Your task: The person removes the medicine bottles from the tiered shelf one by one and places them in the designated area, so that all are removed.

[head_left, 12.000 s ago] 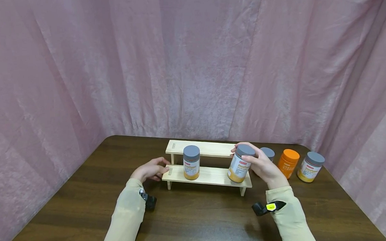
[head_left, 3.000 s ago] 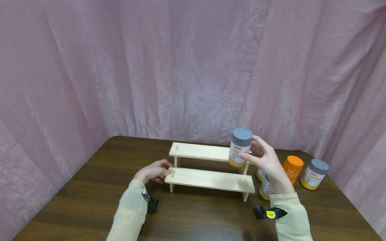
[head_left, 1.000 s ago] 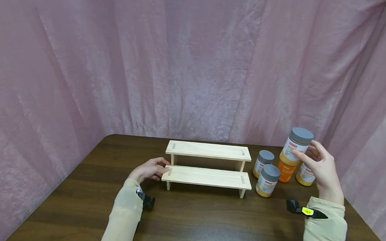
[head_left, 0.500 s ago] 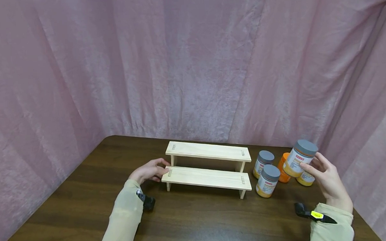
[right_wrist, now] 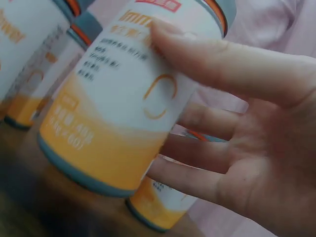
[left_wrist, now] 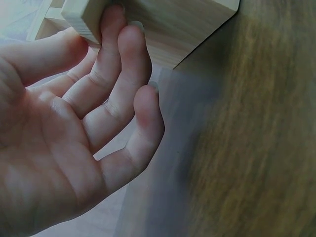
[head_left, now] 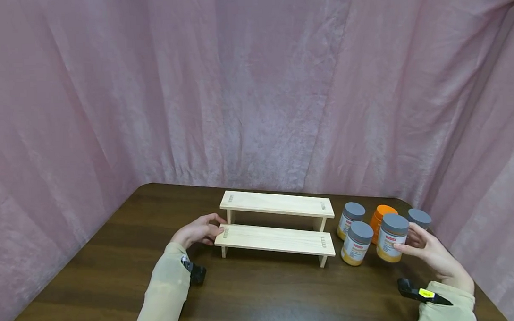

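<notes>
My left hand (head_left: 197, 230) pinches the left end of the lower step of a two-tier wooden shelf (head_left: 274, 239). In the left wrist view, the thumb and fingertips meet at the end of the board (left_wrist: 84, 19), while the other fingers are bent loosely. At the right, my right hand (head_left: 436, 256) grips a supplement jar (head_left: 389, 245) with a grey lid and a white and yellow label. The right wrist view has the thumb across the label of this jar (right_wrist: 113, 98), which is tilted in that view. Both shelf boards are bare.
Left of the held jar stand two matching jars, a front jar (head_left: 354, 249) and a rear jar (head_left: 347, 218). An orange jar (head_left: 380, 215) is behind it, and another grey-lidded jar (head_left: 419, 216) is partly hidden behind the right hand. A pink curtain (head_left: 254, 94) closes off the brown table (head_left: 261, 292).
Two jars that stood on or over the lower step are off the shelf. In the last second my right hand has lowered its jar in front of the orange one. The left hand stays put.
</notes>
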A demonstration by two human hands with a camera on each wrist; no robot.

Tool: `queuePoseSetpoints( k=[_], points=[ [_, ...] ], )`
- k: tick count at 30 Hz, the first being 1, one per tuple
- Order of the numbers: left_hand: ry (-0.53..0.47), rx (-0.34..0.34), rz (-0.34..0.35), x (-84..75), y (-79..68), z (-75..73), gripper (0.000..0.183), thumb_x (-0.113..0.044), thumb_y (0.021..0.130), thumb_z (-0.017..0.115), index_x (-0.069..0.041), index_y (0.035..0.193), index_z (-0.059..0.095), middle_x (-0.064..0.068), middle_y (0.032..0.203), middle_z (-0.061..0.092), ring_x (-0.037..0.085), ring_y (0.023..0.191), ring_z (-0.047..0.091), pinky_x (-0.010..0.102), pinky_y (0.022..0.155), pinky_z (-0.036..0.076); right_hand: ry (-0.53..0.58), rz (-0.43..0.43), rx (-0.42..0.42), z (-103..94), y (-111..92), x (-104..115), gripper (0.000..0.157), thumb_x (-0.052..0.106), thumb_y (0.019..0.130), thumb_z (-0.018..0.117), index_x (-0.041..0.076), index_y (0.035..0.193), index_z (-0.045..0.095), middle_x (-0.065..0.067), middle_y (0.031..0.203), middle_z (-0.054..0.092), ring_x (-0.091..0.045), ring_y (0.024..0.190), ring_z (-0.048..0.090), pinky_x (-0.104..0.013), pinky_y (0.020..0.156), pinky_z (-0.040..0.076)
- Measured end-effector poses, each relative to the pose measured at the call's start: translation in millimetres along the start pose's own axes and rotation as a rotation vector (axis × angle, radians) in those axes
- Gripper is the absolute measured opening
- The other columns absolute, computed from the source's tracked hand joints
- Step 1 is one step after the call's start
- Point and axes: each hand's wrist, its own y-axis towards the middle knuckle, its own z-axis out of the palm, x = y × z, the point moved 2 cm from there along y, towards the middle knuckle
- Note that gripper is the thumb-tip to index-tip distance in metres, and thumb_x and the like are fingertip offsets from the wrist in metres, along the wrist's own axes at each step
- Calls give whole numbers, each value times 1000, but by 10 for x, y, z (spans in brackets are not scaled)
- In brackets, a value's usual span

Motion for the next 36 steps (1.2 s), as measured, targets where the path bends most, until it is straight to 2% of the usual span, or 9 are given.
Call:
queuePoseSetpoints(
  k=[4, 6, 12, 16, 22, 27, 29, 33, 36],
  points=[
    [-5, -14, 10, -2, 21, 9, 38, -18, 94, 58, -1, 126, 46, -6, 80, 68, 10, 70, 62, 27, 64, 48, 4, 21, 51, 14, 8, -117, 75, 10, 91, 65, -4, 148, 20, 41, 106, 46, 18, 97, 49, -17, 77, 48],
    [-11, -18, 12, 10, 29, 16, 40, -19, 94, 59, 0, 126, 46, -6, 80, 67, 10, 70, 61, 27, 63, 47, 51, 19, 88, 30, -1, -193, 76, 7, 90, 65, -2, 149, 18, 41, 106, 47, 18, 97, 50, -17, 77, 48],
    [-9, -18, -5, 59, 7, 32, 42, -19, 94, 60, 1, 128, 44, -4, 82, 67, 11, 71, 61, 27, 63, 48, 195, 42, 189, 85, -43, -376, 71, 2, 92, 60, 38, 142, 25, 39, 109, 52, 15, 99, 53, -16, 78, 48],
    [-12, -22, 0, 63, -7, 19, 41, -19, 94, 59, 1, 127, 44, -4, 82, 67, 11, 70, 60, 27, 62, 47, 205, 73, 193, 97, -35, -399, 67, 5, 93, 59, 44, 137, 28, 39, 110, 51, 15, 99, 52, -16, 79, 47],
    [-7, -8, 3, 55, -15, -5, 40, -18, 95, 58, 0, 126, 44, -4, 83, 68, 11, 71, 61, 27, 63, 47, 262, 0, 237, 101, -44, -399, 62, -1, 94, 55, 50, 126, 36, 34, 115, 55, 10, 102, 55, -15, 80, 47],
    [-5, -18, -12, 53, -16, 12, 39, -18, 95, 59, -1, 126, 44, -3, 84, 68, 12, 71, 61, 27, 63, 47, 332, -57, 269, 99, -33, -379, 63, -4, 93, 54, 45, 129, 39, 30, 120, 56, 8, 106, 57, -16, 83, 48],
    [-6, -14, -11, 60, -6, 24, 39, -19, 94, 59, -1, 126, 45, -3, 83, 68, 11, 71, 61, 27, 63, 47, 326, -67, 259, 87, -44, -361, 63, -5, 93, 53, 38, 137, 37, 30, 123, 54, 8, 107, 56, -17, 83, 48],
    [46, -3, 2, 51, -1, 43, 43, -23, 94, 61, 0, 127, 46, -1, 83, 67, 12, 71, 61, 27, 63, 48, 186, -131, 171, 17, -93, -260, 65, -4, 94, 53, 20, 150, 28, 31, 135, 42, 19, 112, 46, -9, 84, 42],
    [149, -19, 11, 22, -17, 40, 53, -30, 96, 59, 0, 137, 41, 8, 95, 67, 17, 79, 64, 31, 68, 49, 135, -246, 122, -51, -123, -130, 65, -8, 94, 50, 9, 151, 25, 29, 139, 42, 21, 117, 43, -3, 86, 38]
  ],
)
